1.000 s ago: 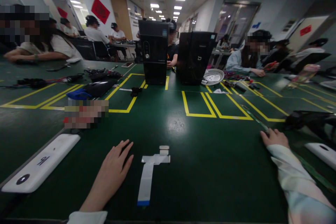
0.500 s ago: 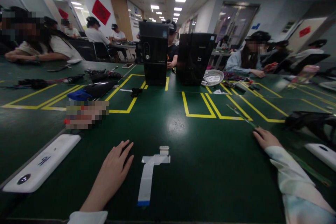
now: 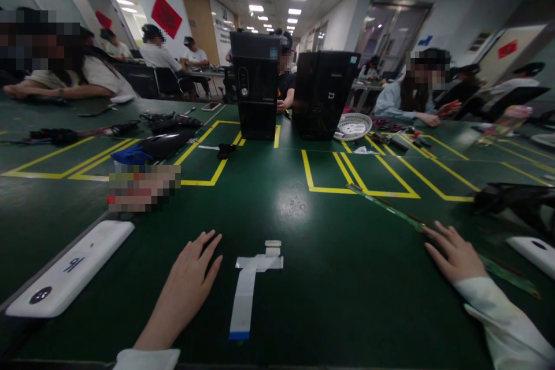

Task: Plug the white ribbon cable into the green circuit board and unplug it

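Green and slender, a circuit strip lies more crosswise on the table than a second ago, coming round before the person. The right hand, fingers spread, hides its midsection; whether it grips, I cannot tell. The left hand rests unladen beside a white ribbon cable.

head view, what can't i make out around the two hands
In the head view:
Green strip: middle stretch hidden by the right hand.
Left hand: palm hidden by its own back.
White ribbon cable: connector details too small.
Rightmost white device: cut off by the right edge.
Pixelated patch: contents masked by the mosaic.
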`<state>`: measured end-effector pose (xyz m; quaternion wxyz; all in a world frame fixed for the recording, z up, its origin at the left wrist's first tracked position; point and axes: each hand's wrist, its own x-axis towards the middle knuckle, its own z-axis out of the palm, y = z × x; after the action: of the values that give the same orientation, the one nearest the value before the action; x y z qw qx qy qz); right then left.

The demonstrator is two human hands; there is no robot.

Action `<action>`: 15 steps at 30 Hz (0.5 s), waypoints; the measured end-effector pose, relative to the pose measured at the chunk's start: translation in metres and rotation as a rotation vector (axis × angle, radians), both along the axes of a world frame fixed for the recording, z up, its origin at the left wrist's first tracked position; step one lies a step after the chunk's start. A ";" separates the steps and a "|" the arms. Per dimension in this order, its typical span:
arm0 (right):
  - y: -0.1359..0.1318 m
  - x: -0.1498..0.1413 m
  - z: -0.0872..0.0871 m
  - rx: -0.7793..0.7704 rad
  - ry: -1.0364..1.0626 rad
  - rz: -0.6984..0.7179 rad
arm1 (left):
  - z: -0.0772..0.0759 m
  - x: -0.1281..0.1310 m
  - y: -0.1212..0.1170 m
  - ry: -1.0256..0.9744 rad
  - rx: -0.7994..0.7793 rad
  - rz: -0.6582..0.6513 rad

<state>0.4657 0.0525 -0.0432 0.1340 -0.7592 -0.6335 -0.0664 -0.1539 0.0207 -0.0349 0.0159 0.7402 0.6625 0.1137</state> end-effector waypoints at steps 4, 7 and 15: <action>-0.028 -0.002 -0.003 0.082 -0.006 -0.397 | 0.002 0.001 0.000 0.012 0.012 -0.002; -0.045 0.004 -0.007 0.092 0.086 -0.658 | 0.002 0.002 -0.001 0.018 0.023 -0.015; -0.037 0.057 -0.011 -0.064 0.043 -0.483 | 0.001 0.002 -0.001 0.012 0.049 -0.016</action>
<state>0.5229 0.0156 -0.0542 0.1035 -0.8936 -0.4325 -0.0603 -0.1516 0.0194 -0.0343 -0.0052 0.7464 0.6535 0.1253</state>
